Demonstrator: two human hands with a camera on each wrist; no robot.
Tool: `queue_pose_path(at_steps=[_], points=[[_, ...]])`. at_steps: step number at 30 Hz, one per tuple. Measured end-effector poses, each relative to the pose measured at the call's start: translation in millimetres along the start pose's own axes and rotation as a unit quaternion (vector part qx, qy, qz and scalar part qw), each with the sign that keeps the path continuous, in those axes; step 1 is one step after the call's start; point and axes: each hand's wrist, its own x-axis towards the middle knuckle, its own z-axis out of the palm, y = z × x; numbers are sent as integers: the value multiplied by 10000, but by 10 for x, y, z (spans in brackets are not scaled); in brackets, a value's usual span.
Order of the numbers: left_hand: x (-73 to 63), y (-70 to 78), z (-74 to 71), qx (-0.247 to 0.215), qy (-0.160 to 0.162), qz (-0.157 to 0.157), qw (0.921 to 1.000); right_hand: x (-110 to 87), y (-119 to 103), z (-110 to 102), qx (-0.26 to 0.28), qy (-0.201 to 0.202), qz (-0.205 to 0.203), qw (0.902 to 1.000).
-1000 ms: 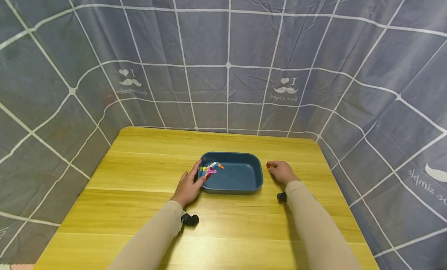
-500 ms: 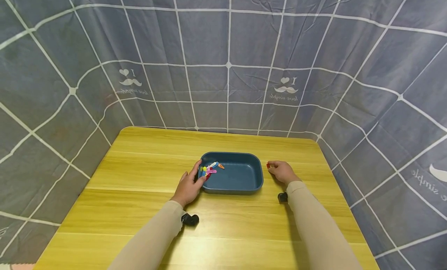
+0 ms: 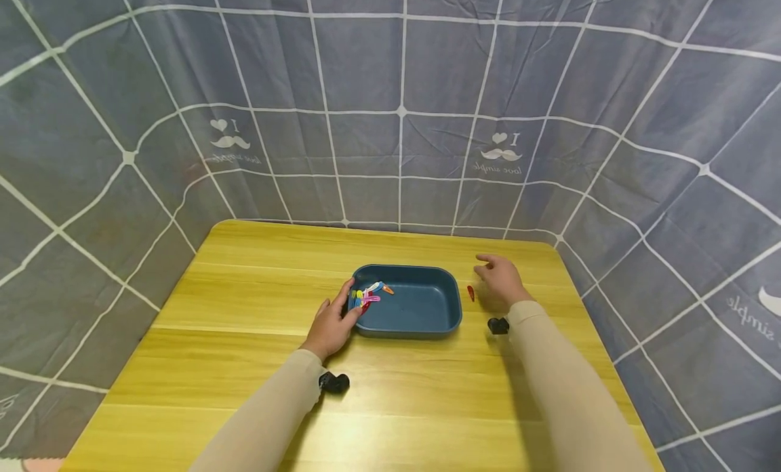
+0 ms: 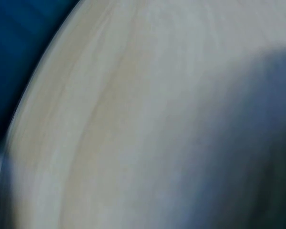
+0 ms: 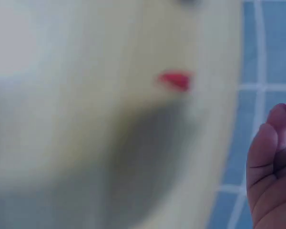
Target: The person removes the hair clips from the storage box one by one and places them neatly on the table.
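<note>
A dark blue plastic basin (image 3: 405, 335) sits on the wooden table. Several colourful snap hair clips (image 3: 369, 298) lie inside its left end: pink, yellow, white, red and one orange-tipped. My left hand (image 3: 329, 326) rests at the basin's left rim, thumb beside the clips and index finger stretched along the edge. A single red hair clip (image 3: 470, 293) lies on the table just right of the basin. Above and beyond it hovers my right hand (image 3: 502, 280), fingers apart and holding nothing. In the right wrist view the clip (image 5: 177, 80) is blurred and stands clear of the fingers (image 5: 262, 148).
The wooden table (image 3: 256, 282) extends around the basin. Grey-blue gridded curtain (image 3: 366, 146) hangs at the back and both sides. Small black wrist cameras (image 3: 334, 383) sit below each hand. The left wrist view shows mostly blurred tabletop and a strip of basin.
My right hand has let go of the red hair clip and lifted up and away from it, leaving the clip on the table. The left hand and basin stay put.
</note>
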Motion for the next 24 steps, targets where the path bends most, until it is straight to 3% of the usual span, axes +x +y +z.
queue_pose_path(at_steps=[5, 13, 24], points=[[-10, -22, -17, 33, 25, 21, 10000, 54, -429, 12, -44, -107, -510, 9986], [-20, -47, -20, 2, 21, 23, 10000, 80, -988, 257, -63, -646, -1006, 9928], [-45, -25, -23, 1, 38, 28, 10000, 58, -1293, 516, -160, -1162, -1407, 9831]])
